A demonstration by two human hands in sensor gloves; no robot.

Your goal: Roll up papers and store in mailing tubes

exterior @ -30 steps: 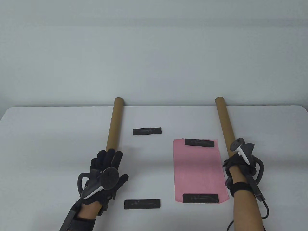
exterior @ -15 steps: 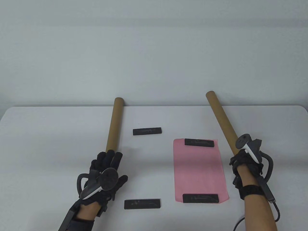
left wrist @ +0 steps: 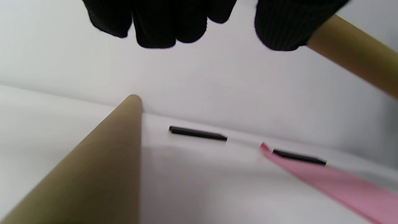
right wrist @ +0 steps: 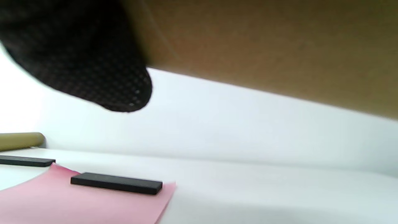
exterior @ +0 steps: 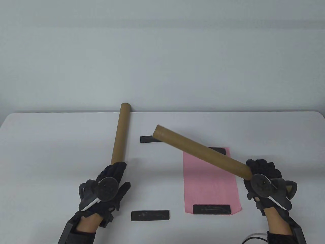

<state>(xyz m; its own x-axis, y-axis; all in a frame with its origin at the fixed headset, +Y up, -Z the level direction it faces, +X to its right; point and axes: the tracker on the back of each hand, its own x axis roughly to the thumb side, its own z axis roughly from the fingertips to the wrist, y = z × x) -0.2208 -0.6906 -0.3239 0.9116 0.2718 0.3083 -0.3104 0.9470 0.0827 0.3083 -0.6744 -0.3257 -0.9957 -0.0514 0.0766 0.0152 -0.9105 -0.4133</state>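
One brown mailing tube [exterior: 120, 134] lies on the white table [exterior: 50, 152], running away from me. My left hand [exterior: 111, 183] hovers over its near end with fingers [left wrist: 161, 25] loosely bent, holding nothing; the tube [left wrist: 102, 168] passes below them. My right hand [exterior: 259, 175] grips the near end of the second tube [exterior: 203, 153], which is lifted and slants up-left across the pink paper [exterior: 210, 185]. That tube [right wrist: 279, 46] fills the top of the right wrist view beside a gloved finger [right wrist: 77, 53]. The paper [right wrist: 77, 202] lies flat.
Black bars weigh the paper down at its far edge [exterior: 219, 151] and near edge [exterior: 212, 209]. Two more black bars lie on the bare table, one [exterior: 146, 139] partly behind the raised tube's tip and one [exterior: 150, 215] by my left hand.
My right hand lifted its tube and swung the far end left, so it now crosses over the pink paper. My left hand drew back a little and its fingers bent down.
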